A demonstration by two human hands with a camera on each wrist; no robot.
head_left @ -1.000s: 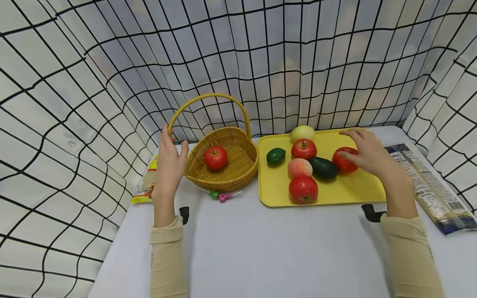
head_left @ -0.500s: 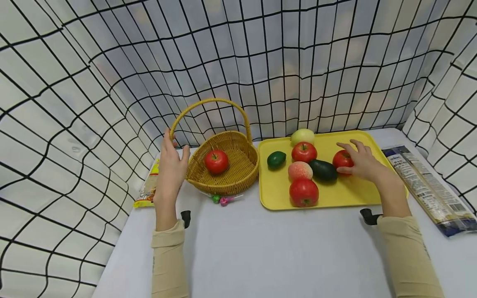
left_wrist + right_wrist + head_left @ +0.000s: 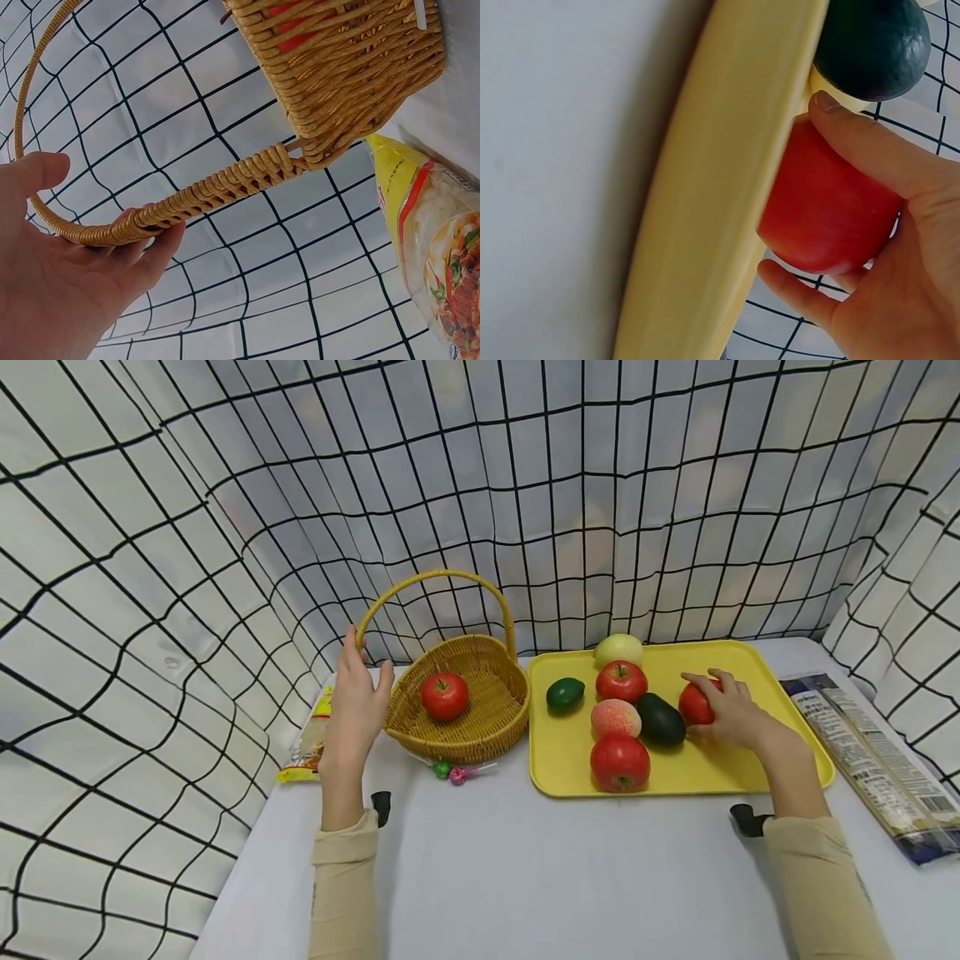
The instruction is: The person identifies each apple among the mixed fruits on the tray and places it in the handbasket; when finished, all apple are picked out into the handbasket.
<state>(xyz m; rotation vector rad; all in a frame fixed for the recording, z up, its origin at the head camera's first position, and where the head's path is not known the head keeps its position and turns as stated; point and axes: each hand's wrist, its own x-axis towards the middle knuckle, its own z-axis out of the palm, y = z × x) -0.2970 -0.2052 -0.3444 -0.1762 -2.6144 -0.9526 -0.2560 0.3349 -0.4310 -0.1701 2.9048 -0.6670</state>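
At the right of the frame, on the yellow tray (image 3: pixel 780 727), my right hand (image 3: pixel 738 714) is wrapped around a red apple (image 3: pixel 693 703): the right wrist view shows my thumb over one side and my fingers (image 3: pixel 799 289) curled under the other, so the apple (image 3: pixel 825 217) is gripped, sitting just inside the tray's rim (image 3: pixel 712 195). A dark avocado (image 3: pixel 662 719) lies touching or just beside the apple on its left, its long axis running from upper left to lower right.

The basket (image 3: pixel 480 727) stands to the left of the tray, its wall almost against the tray's left edge, in the middle of the frame. So from the apple in my right hand the basket lies straight to the left, across the other fruit: a second red apple (image 3: pixel 621 682), a peach (image 3: pixel 616 718), a third red apple (image 3: pixel 620 762), a small lime (image 3: pixel 565 693) and a pale fruit (image 3: pixel 618 649) at the tray's far edge. One apple (image 3: pixel 445 696) already sits in the basket.

My left hand (image 3: pixel 356 714) is at the basket's left side, fingers laid loosely against the foot of the handle (image 3: pixel 187 202), touching it rather than clamped on it. The handle arches from left to right over the basket, so the opening faces front and back. My left hand is nearer the basket, my right nearer the fruit. The two hands are well apart on the counter (image 3: pixel 555 868).
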